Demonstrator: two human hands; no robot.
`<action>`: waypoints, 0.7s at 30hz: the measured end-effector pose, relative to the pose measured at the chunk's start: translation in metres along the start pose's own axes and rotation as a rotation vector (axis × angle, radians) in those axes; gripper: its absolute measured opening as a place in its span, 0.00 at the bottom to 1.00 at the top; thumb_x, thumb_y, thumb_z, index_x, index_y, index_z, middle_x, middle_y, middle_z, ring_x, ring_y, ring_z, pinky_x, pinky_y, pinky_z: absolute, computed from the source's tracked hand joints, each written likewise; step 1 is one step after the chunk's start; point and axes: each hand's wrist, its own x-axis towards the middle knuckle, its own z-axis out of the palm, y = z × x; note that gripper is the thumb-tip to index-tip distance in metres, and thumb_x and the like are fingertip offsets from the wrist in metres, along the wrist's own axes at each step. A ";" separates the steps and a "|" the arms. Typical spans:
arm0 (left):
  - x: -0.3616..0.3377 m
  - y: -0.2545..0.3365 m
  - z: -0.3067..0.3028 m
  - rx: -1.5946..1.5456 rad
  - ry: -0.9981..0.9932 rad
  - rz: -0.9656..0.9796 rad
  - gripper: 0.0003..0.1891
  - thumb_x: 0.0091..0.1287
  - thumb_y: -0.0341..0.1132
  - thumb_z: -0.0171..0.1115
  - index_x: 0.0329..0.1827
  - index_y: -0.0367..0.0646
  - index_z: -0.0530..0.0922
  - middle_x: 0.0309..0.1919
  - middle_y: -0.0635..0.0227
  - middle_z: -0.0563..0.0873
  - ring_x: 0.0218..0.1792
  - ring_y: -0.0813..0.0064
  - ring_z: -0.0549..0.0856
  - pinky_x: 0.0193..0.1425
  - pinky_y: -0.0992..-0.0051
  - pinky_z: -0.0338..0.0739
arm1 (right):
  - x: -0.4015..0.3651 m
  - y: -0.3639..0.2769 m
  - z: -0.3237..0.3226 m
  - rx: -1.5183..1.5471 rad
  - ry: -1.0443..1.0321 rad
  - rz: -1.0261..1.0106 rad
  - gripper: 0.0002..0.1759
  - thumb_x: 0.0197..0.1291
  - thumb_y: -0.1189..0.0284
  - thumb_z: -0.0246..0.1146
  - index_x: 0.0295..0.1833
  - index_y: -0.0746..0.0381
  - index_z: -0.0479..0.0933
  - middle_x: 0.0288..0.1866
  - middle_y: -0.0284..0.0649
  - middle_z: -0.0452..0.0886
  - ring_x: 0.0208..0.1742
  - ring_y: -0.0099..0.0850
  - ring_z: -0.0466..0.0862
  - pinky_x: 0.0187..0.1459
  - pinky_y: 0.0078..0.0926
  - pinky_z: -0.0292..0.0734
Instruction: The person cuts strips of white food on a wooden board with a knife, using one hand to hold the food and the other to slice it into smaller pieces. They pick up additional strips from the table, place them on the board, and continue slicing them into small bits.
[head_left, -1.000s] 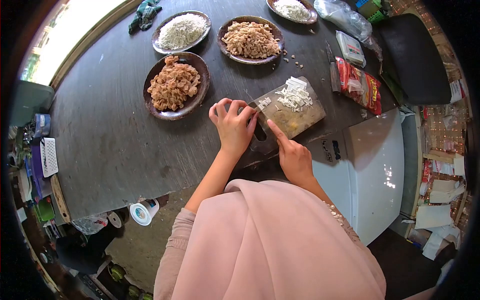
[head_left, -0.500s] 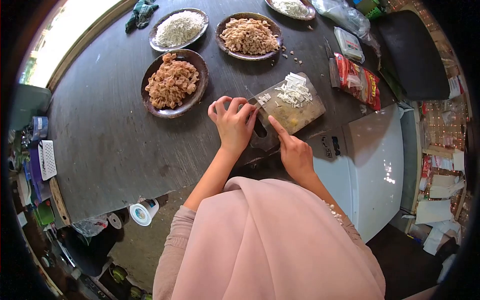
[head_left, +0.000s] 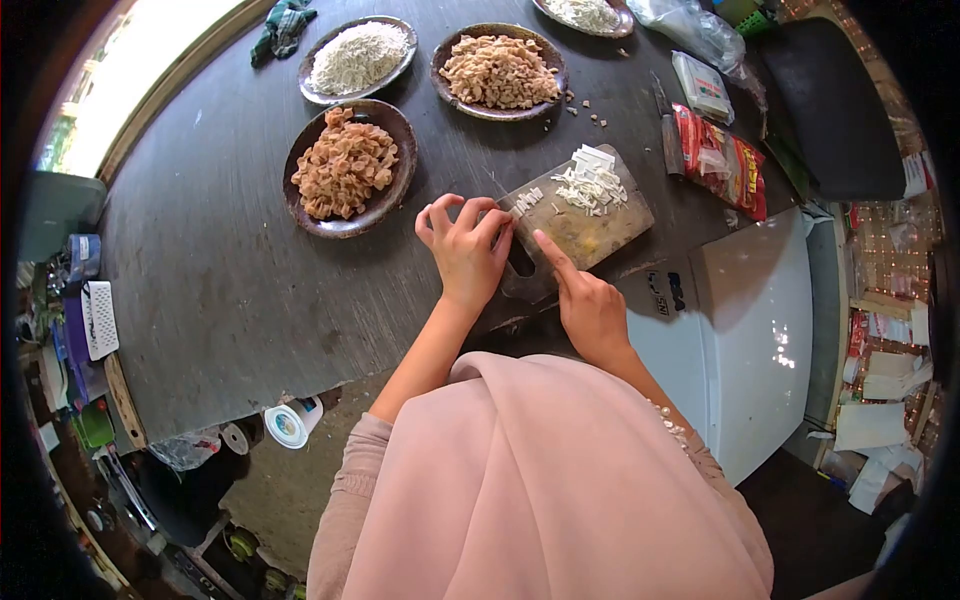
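A worn cutting board (head_left: pixel 610 235) with a handle slot lies at the table's near edge. White cut pieces (head_left: pixel 595 190) are heaped on its far side, and a small row of white bits (head_left: pixel 527 201) lies by its left edge. My left hand (head_left: pixel 468 248) is curled at that left edge, fingertips drawn together; what they pinch is hidden. My right hand (head_left: pixel 592 312) is closed, its index finger stretched along a knife whose thin blade shows edge-on between the hands. The knife's handle is hidden in my palm.
Bowls of brown pieces (head_left: pixel 345 170) and tan diced pieces (head_left: pixel 498 75) stand beyond, with a plate of white shreds (head_left: pixel 362 58). Right of the board lie another knife (head_left: pixel 670 140), a red packet (head_left: pixel 720 165) and a white pack (head_left: pixel 703 88). A white appliance (head_left: pixel 750 330) adjoins the table.
The small row of white bits by the board's left edge looks slightly longer. Both hands stay nearly in place, and the view has shifted very slightly.
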 end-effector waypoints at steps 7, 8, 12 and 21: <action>-0.001 0.001 0.000 -0.007 0.013 0.007 0.06 0.58 0.36 0.78 0.35 0.53 0.88 0.45 0.82 0.88 0.59 0.64 0.75 0.67 0.54 0.58 | 0.003 0.003 0.004 0.016 -0.015 -0.003 0.39 0.72 0.73 0.59 0.83 0.29 0.60 0.23 0.46 0.81 0.26 0.49 0.85 0.32 0.51 0.81; 0.000 0.000 0.000 -0.005 0.015 0.008 0.06 0.58 0.36 0.78 0.35 0.53 0.88 0.45 0.82 0.88 0.59 0.64 0.75 0.67 0.54 0.58 | 0.005 0.002 0.003 0.031 -0.010 -0.010 0.39 0.72 0.73 0.59 0.83 0.29 0.60 0.23 0.46 0.81 0.26 0.50 0.85 0.32 0.52 0.81; -0.002 0.000 -0.001 -0.015 0.016 0.010 0.06 0.58 0.35 0.78 0.35 0.53 0.87 0.45 0.83 0.88 0.59 0.64 0.75 0.67 0.55 0.58 | 0.000 0.000 0.000 -0.011 -0.077 0.026 0.39 0.72 0.73 0.59 0.83 0.29 0.60 0.24 0.46 0.81 0.27 0.50 0.85 0.32 0.51 0.82; -0.002 -0.001 0.001 -0.016 0.019 0.012 0.06 0.57 0.35 0.78 0.35 0.54 0.87 0.44 0.84 0.88 0.58 0.65 0.75 0.66 0.55 0.58 | 0.001 0.001 0.005 -0.012 -0.050 0.029 0.39 0.73 0.73 0.58 0.83 0.28 0.59 0.24 0.46 0.81 0.27 0.49 0.86 0.32 0.51 0.82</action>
